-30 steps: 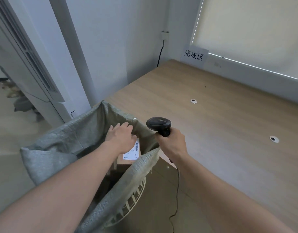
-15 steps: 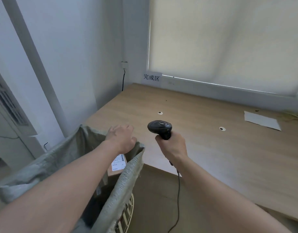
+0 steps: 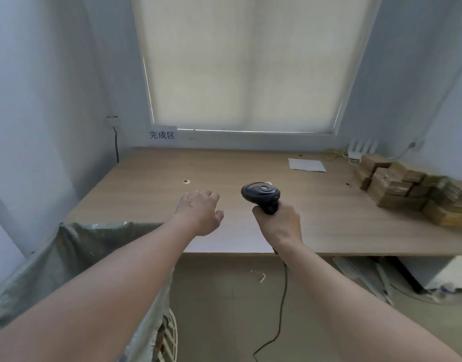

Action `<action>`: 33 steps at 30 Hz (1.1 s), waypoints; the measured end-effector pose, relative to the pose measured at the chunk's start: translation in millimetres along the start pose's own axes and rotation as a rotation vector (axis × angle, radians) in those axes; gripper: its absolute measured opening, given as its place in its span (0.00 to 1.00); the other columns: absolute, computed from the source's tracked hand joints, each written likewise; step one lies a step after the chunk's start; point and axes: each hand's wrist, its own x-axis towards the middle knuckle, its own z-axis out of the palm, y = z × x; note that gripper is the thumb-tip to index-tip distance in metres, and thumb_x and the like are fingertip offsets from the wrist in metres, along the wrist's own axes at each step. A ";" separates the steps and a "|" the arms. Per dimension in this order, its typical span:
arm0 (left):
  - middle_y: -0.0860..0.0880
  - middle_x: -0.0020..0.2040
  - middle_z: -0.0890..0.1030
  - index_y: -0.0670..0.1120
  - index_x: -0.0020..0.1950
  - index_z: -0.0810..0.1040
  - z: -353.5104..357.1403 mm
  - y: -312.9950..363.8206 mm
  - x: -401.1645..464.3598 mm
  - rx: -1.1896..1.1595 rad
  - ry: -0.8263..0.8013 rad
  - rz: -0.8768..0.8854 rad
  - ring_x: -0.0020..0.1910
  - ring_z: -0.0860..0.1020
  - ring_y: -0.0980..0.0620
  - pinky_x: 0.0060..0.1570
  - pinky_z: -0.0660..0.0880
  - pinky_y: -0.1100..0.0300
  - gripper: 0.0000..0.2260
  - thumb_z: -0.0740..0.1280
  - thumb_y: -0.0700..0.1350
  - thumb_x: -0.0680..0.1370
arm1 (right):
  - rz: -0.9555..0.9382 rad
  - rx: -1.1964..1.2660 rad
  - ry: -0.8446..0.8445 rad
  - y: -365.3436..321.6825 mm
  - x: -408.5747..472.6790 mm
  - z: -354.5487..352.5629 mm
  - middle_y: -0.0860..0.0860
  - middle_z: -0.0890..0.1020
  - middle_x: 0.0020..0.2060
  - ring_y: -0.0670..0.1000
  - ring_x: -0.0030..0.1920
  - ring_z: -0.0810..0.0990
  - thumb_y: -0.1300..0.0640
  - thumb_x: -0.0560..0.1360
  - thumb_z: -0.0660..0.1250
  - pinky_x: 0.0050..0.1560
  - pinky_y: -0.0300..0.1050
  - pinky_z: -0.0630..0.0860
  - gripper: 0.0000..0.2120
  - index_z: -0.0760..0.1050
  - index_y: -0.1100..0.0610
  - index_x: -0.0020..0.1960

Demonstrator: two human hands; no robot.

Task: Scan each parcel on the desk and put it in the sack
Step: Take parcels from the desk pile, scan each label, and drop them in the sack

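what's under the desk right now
Under the desk a black cable runs down across bare floor, with pale boards or panels lying at the right. The left arm hides the rest.

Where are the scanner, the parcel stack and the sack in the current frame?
scanner point(image 3: 261, 193), head view, top of its black head.
parcel stack point(image 3: 397, 184), head view, side of a brown box mid-pile.
sack point(image 3: 75, 246), head view, grey-green woven wall below its rim.

L hand point(image 3: 199, 215) out of sack point(image 3: 75, 246) | now empty over desk point(image 3: 329, 205) | parcel gone
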 end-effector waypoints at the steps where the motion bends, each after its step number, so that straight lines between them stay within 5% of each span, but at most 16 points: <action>1: 0.48 0.77 0.69 0.48 0.76 0.69 -2.6 15.1 2.4 0.003 0.006 0.026 0.74 0.68 0.43 0.74 0.63 0.44 0.24 0.56 0.58 0.84 | 0.012 0.004 0.029 5.4 -1.5 -14.2 0.52 0.77 0.28 0.57 0.30 0.74 0.51 0.74 0.68 0.31 0.46 0.73 0.11 0.77 0.56 0.36; 8: 0.49 0.74 0.72 0.48 0.74 0.70 -13.5 134.9 28.4 -0.003 0.039 0.207 0.70 0.71 0.43 0.70 0.67 0.45 0.22 0.56 0.58 0.84 | 0.082 -0.019 0.185 54.3 -1.2 -122.7 0.52 0.79 0.32 0.50 0.35 0.76 0.52 0.76 0.69 0.33 0.44 0.70 0.10 0.78 0.56 0.39; 20: 0.47 0.72 0.73 0.47 0.75 0.70 -17.6 388.8 70.0 -0.081 0.045 0.419 0.69 0.72 0.41 0.70 0.67 0.45 0.22 0.56 0.57 0.85 | 0.205 -0.023 0.366 183.1 32.8 -311.8 0.53 0.80 0.34 0.56 0.39 0.79 0.49 0.75 0.70 0.33 0.45 0.68 0.10 0.76 0.53 0.38; 33: 0.48 0.66 0.75 0.48 0.70 0.73 2.5 567.5 205.9 -0.136 0.021 0.608 0.65 0.74 0.42 0.67 0.71 0.44 0.18 0.59 0.57 0.84 | 0.345 0.011 0.517 283.8 152.5 -416.5 0.48 0.81 0.35 0.47 0.36 0.77 0.48 0.76 0.72 0.38 0.45 0.69 0.10 0.77 0.51 0.39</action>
